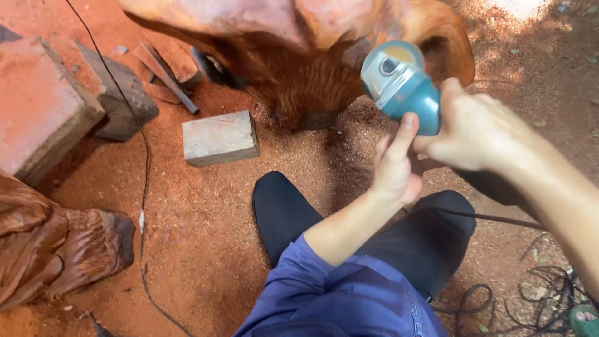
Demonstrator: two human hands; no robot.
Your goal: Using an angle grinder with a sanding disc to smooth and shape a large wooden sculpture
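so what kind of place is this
Likely an outdoor wood-carving yard. Red sawdust covers the ground, a big carved wood piece sits ahead, and the right hand grips a teal grinder, with the left hand touching it.

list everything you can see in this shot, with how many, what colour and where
Angle grinder: one, teal with a grey guard, upper right of centre, in front of the big carving.
Wood carving: one, reddish brown, top centre.
Second carving: one, dark reddish brown, lower left.
Wood block: one, pale grey, on the sawdust at centre left.
Large slab: one, dusted red, left edge.
Wood offcuts: a few, grey-brown, upper left.
Cable: one, black, running down the left side.
Tangled cords: several, black, lower right.
Sawdust: reddish orange, covering the ground.
Left hand: one, touching the grinder from below.
Right hand: one, gripping the grinder body.
Knees: two, in black trousers, bottom centre.
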